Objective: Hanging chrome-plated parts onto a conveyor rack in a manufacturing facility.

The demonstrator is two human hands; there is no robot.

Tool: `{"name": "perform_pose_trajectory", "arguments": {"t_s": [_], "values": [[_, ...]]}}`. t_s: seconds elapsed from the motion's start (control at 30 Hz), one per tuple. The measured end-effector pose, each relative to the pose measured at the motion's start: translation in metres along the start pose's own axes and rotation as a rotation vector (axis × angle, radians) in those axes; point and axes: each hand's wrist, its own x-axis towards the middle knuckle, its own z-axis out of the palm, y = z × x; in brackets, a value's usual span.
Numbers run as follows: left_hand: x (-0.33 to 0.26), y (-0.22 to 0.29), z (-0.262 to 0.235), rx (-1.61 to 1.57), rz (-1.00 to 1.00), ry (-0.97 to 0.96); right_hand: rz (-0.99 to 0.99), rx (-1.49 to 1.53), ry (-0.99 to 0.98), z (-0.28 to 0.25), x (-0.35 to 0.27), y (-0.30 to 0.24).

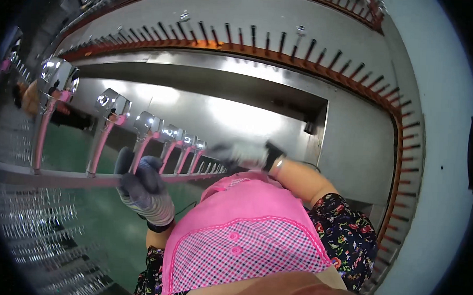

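Observation:
My left hand (146, 190), in a grey-and-white striped glove, has its fingers closed round the lower handle of a chrome hand shower head (147, 123). This piece stands upright in a row on a grey rail (105, 181). Similar chrome pieces flank it: a larger-looking one (57, 79) at the far left, another (110, 106) beside it, and several smaller-looking ones to the right. Their handles mirror the pink of my apron (239, 200). My right hand (247, 154), also gloved, is raised in front of the apron. Motion smears its fingers, so any grip is hidden.
A curved orange-brown conveyor track (272, 55) with many dark upright pegs runs behind and down the right side, along a metal counter (360, 158). Racks of shiny chrome parts (43, 218) fill the lower left. Another person (33, 97) is at the far left.

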Motion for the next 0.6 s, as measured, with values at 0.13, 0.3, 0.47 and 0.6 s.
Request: {"name": "perform_pose_trajectory", "arguments": {"t_s": [0.13, 0.3, 0.47, 0.6], "values": [[0.002, 0.008, 0.002, -0.029, -0.007, -0.038, 0.332, 0.417, -0.062, 0.063, 0.015, -0.063], [-0.001, 0.016, 0.010, -0.012, -0.030, -0.046, -0.348, -0.458, 0.273, 0.017, 0.008, -0.009], [0.002, 0.006, 0.024, 0.025, -0.022, 0.006, -0.140, 0.023, 1.359, -0.273, -0.067, -0.054], [0.006, -0.006, 0.020, 0.081, 0.028, 0.023, -0.079, -0.358, 1.887, -0.331, -0.117, -0.160]]}}
